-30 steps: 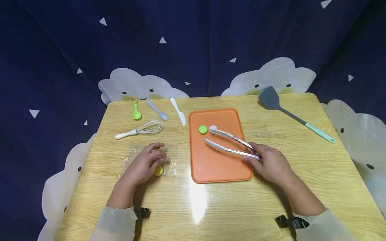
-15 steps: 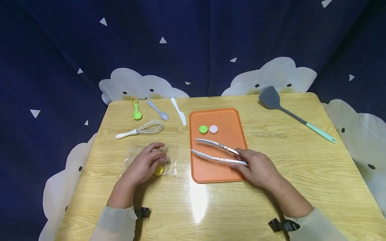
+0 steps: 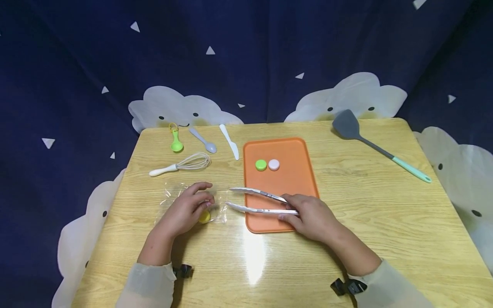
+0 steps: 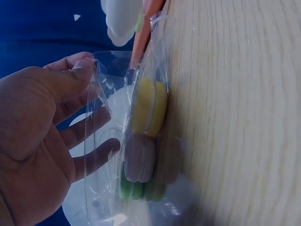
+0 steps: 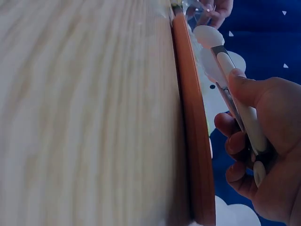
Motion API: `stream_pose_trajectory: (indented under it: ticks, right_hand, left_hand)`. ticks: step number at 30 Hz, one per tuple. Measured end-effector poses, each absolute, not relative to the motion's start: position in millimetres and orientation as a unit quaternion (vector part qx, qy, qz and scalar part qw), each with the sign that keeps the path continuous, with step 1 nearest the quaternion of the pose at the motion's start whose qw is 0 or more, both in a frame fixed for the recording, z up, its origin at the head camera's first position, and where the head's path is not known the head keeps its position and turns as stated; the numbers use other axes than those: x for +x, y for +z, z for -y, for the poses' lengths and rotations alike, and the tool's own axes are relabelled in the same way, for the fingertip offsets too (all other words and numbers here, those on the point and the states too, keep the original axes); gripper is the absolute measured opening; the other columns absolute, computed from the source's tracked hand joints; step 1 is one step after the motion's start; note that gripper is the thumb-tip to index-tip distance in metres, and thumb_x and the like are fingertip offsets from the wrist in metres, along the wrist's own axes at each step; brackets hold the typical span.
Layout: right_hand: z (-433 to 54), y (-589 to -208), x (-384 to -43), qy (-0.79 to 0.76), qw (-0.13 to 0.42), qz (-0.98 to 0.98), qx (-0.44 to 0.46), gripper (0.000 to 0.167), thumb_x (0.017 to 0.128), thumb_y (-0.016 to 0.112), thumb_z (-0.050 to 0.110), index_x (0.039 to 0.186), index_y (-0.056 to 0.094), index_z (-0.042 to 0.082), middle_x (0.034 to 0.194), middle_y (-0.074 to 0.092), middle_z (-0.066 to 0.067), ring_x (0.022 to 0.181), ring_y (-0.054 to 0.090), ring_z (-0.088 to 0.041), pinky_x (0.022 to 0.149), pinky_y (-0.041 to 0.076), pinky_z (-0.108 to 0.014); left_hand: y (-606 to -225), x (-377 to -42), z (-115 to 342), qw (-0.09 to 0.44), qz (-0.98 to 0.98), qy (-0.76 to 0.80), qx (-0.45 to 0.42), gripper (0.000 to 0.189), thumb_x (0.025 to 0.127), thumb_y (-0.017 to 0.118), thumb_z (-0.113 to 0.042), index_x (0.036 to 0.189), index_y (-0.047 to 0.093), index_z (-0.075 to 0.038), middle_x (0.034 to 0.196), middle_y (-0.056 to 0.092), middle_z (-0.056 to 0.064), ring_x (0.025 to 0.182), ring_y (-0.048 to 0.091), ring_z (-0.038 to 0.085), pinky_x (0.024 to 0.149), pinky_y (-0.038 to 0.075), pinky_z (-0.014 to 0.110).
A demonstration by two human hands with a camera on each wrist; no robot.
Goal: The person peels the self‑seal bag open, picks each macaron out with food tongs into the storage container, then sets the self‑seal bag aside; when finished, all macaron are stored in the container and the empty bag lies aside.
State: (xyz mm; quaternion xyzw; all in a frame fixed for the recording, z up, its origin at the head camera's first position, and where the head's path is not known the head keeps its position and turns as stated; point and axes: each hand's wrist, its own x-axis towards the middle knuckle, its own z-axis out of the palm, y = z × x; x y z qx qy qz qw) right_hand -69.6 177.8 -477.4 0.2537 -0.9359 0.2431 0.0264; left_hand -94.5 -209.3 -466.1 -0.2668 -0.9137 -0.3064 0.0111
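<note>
My right hand [image 3: 316, 216] grips a pair of metal tongs [image 3: 265, 210] around the handle. Their spread, scalloped tips reach left past the orange tray [image 3: 281, 147], toward the clear plastic bag [image 4: 106, 70]. Thumb and finger of my left hand [image 3: 186, 209] pinch the bag's upper edge, lifting it. Inside the bag lie a yellow macaron [image 4: 149, 107], a pale purple macaron [image 4: 140, 157] and a green macaron [image 4: 131, 186], in a row. On the tray, a green macaron [image 3: 260, 165] and a pale pink macaron [image 3: 274, 164] sit side by side.
Behind the left hand lie a whisk [image 3: 181, 164], green measuring spoons [image 3: 176, 143], a grey spoon [image 3: 203, 140] and a white knife [image 3: 230, 142]. A dark spatula [image 3: 379, 147] with a mint handle lies at right. A dark blue curtain [image 3: 246, 51] hangs beyond the table.
The right hand has moved the tongs left and toward me, away from the pale pink macaron, which stays on the tray. The left hand stays in place on the bag.
</note>
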Motion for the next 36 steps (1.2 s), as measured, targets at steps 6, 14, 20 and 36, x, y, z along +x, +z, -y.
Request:
stream_pose_trajectory:
  ticks: [6,14,20,36]
  right_hand:
    - [-166.4,-476.3,-69.6,0.239,0.022,0.932,0.272,0.052,0.092,0.077,0.045,0.131,0.069,0.011,0.112,0.075,-0.002,0.101,0.072,-0.021,0.09,0.055,-0.046]
    - [-150.5,-474.9,-72.9,0.235,0.011,0.932,0.277,0.046,0.094,0.076,0.043,0.128,0.069,0.013,0.109,0.074,0.001,0.096,0.071,-0.017,0.089,0.054,-0.045]
    - [-137.4,-473.5,-76.8,0.232,-0.003,0.933,0.274,0.045,0.094,0.076,0.044,0.128,0.069,0.015,0.105,0.074,0.003,0.091,0.069,-0.015,0.087,0.054,-0.045]
    - [-112.2,-472.5,-83.4,0.215,-0.025,0.94,0.263,0.045,0.097,0.071,0.045,0.13,0.069,0.015,0.109,0.073,0.003,0.094,0.069,-0.016,0.086,0.053,-0.043]
  left_hand:
    - [-464.4,-93.5,208.5,0.008,0.914,-0.312,-0.26,0.012,0.096,0.072,-0.003,0.099,0.074,-0.014,0.141,0.058,0.011,0.129,0.057,0.036,0.106,0.047,0.056]
    - [-465.4,-93.1,208.9,0.007,0.913,-0.316,-0.258,0.014,0.096,0.073,-0.003,0.099,0.073,-0.017,0.14,0.059,0.012,0.13,0.056,0.037,0.107,0.045,0.057]
    - [-467.2,-93.2,210.3,0.002,0.912,-0.323,-0.255,0.014,0.096,0.072,-0.002,0.1,0.073,-0.015,0.141,0.058,0.011,0.132,0.055,0.036,0.107,0.045,0.057]
    - [-467.3,-95.4,212.1,-0.002,0.911,-0.324,-0.254,0.012,0.097,0.071,-0.005,0.099,0.073,-0.017,0.142,0.057,0.011,0.131,0.056,0.036,0.107,0.045,0.056]
